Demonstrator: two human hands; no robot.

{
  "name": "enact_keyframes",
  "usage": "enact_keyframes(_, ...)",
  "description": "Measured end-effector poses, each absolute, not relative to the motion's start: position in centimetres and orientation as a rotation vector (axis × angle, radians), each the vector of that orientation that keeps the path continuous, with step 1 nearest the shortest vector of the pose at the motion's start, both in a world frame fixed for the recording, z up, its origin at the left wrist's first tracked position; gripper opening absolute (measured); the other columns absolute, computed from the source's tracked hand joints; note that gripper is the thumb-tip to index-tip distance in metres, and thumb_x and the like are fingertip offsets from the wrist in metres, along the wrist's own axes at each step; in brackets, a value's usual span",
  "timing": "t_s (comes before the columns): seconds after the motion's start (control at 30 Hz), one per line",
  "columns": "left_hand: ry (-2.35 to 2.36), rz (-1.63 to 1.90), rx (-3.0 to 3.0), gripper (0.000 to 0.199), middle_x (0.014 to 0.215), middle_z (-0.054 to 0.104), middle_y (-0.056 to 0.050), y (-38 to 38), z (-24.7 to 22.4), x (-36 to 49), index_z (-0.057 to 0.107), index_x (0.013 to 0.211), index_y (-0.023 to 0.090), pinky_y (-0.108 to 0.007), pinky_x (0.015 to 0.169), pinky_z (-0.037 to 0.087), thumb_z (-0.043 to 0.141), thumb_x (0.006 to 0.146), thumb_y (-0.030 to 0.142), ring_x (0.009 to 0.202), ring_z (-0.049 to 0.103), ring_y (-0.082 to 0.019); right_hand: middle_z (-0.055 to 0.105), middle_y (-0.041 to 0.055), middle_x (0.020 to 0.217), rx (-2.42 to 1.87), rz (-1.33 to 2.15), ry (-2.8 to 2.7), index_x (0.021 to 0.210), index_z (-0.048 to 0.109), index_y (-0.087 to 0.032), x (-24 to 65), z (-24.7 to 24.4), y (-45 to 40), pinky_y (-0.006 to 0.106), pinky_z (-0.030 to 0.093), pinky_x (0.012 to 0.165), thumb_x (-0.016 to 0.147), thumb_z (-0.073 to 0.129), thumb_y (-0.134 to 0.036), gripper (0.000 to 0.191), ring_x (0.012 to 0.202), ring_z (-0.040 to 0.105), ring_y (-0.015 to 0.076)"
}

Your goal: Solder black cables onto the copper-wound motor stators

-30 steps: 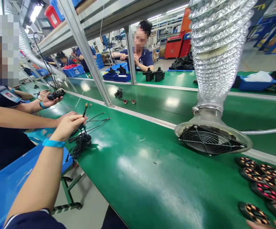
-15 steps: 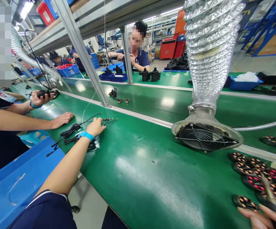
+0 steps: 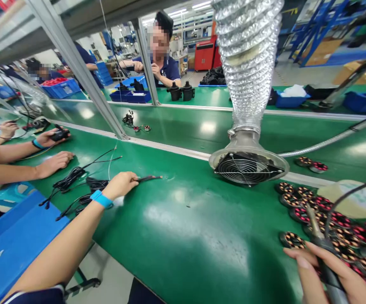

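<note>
While left fingers (image 3: pixel 134 178) pinch black cables (image 3: pixel 147 178) — tips (image 3: pixel 160 177) jutting beyond — right fingers (image 3: pixel 347 272) grip a soldering iron (image 3: pixel 322 240).

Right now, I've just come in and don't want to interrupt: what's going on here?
The person's left hand pinches black cables near their ends at the green bench. The right hand holds a soldering iron by copper-coloured and red coils. Another person's hand rests near a cable bundle.
</note>
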State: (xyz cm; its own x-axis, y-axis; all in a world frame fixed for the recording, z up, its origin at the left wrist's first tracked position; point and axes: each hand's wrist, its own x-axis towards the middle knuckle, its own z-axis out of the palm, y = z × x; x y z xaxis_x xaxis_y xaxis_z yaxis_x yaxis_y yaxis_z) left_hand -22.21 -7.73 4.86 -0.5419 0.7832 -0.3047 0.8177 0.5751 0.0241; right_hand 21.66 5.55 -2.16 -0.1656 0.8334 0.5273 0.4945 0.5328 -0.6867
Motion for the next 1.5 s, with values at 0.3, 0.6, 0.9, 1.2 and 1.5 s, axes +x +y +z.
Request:
enact_keyframes(0.3,1.685,-0.230,1.986,0.014,0.092,0.068,-0.007,-7.0,4.1,-6.1,0.065,0.088,0.017,-0.030,0.068,0.051,0.052,0.089,0.019,0.079,0.067,-0.021,0.073,0.0016,0.075,-1.130,0.345,-1.853,0.101,0.063,-0.020,20.2,0.7,4.1,0.035,0.052,0.078,0.090,0.055,-0.043,0.027,0.076,0.071,0.0226)
enact_keyframes(0.6,1.598,-0.175,2.091,0.037,0.113,0.061,-0.012,-5.5,5.8,-4.4,0.054,0.117,0.018,-0.035,0.064,0.054,0.062,0.086,0.036,0.081,0.067,-0.025,0.072,0.0065,0.074,-1.279,0.421,-1.715,0.101,0.065,-0.020,20.3,0.6,4.2,0.051,0.051,0.087,0.081,0.060,-0.044,0.032,0.083,0.070,0.0319)
enact_keyframes(0.9,2.198,-0.100,1.576,0.034,0.116,0.061,-0.007,-13.7,6.4,-16.9,0.061,0.110,0.026,-0.032,0.076,0.049,0.040,0.087,0.039,0.090,0.062,-0.023,0.073,0.0051,0.071,-1.165,0.420,-1.707,0.101,0.069,-0.021,20.3,0.7,3.2,0.043,0.054,0.080,0.078,0.068,-0.032,0.025,0.071,0.071,0.0266)
enact_keyframes(1.2,2.028,0.034,1.534,0.029,0.091,0.065,-0.006,-13.4,4.6,-17.2,0.063,0.084,0.022,-0.032,0.076,0.048,0.039,0.088,0.039,0.082,0.059,-0.021,0.072,0.0053,0.074,-1.162,0.484,-1.684,0.103,0.067,-0.019,19.9,0.1,3.0,0.049,0.052,0.085,0.080,0.068,-0.032,0.026,0.076,0.070,0.0264)
enact_keyframes(1.5,2.112,0.276,1.362,0.024,0.086,0.072,0.002,-14.9,9.2,-19.0,0.073,0.079,0.033,-0.031,0.069,0.052,0.057,0.077,0.051,0.079,0.063,-0.022,0.071,0.0036,0.074,-1.092,0.497,-1.689,0.106,0.067,-0.019,20.1,0.5,3.0,0.043,0.052,0.082,0.081,0.067,-0.026,0.025,0.073,0.070,0.0238)
